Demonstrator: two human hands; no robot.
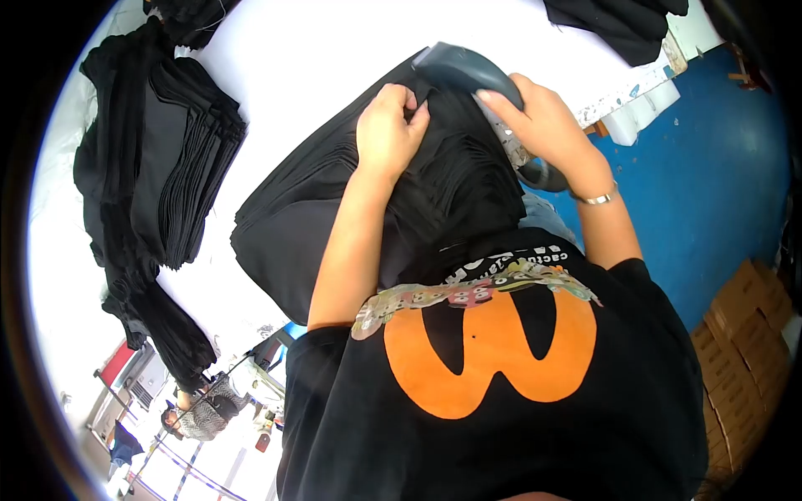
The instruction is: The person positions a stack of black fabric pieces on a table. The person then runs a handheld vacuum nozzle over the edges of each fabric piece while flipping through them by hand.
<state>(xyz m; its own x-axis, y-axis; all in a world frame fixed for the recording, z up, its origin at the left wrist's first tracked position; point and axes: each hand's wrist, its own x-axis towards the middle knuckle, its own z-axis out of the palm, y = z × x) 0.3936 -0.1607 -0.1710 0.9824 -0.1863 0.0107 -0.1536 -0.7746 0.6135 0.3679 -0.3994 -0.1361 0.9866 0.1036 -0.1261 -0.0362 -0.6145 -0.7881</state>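
Note:
My left hand rests on a thick stack of folded black fabric. Its thumb and fingers pinch an edge of the cloth near the top of the pile. In my right hand is a smooth, dark grey-blue handheld tool with a rounded body, slightly blurred. The tool's far end lies over the upper corner of the stack, close to my left fingertips; whether it touches the cloth I cannot tell. My right thumb lies along its near side, and the other fingers are mostly hidden.
Left on the white table lies another tall stack of black fabric. More black cloth sits at the upper right edge. Cardboard boxes stand on the blue floor. Another person is at lower left.

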